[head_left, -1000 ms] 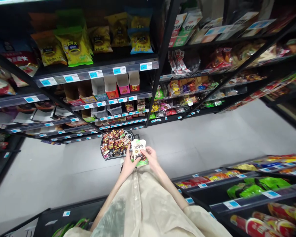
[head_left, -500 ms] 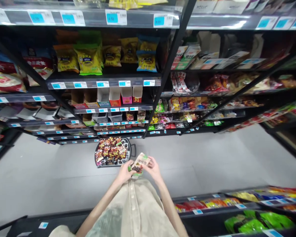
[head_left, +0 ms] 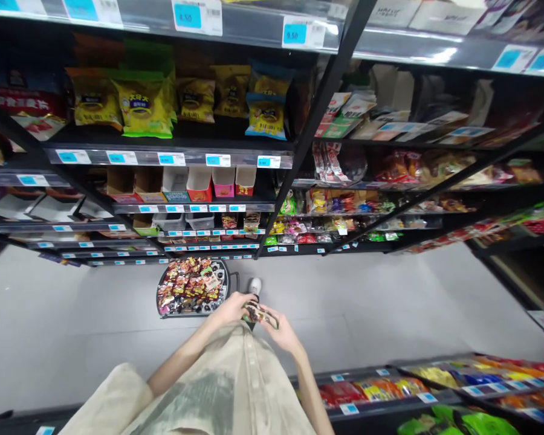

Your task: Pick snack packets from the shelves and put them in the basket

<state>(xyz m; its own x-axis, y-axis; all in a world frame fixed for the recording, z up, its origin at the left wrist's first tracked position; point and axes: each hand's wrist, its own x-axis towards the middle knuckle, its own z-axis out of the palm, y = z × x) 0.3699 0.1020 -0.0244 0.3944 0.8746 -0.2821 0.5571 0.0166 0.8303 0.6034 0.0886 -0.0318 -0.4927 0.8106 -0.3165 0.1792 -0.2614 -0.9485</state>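
Observation:
Both my hands hold one small snack packet [head_left: 256, 312], cream and green with dark pictures on it, in front of my waist. My left hand [head_left: 232, 308] grips its left end, fingers curled round the edge. At the right end, my right hand [head_left: 281, 331] pinches it between thumb and fingers. The packet is tipped, so its face shows only as a narrow strip. To the left on the floor sits a black round-ended tray [head_left: 159, 305] with a handle, filled with brown-red snack packets [head_left: 181, 283]. A cream and green packet [head_left: 210, 278] lies on top of them.
Shelves of snacks stand ahead, with yellow and green bags [head_left: 145, 107] and open cartons [head_left: 200, 184]. A low shelf with colourful bags [head_left: 372, 389] is close behind on the right. My white shoe [head_left: 254, 285] is on the grey floor [head_left: 335, 296].
The packet has tilted from face-on to nearly edge-on in my hands. My view has shifted, so the tray appears further left, and a white shoe has come into view.

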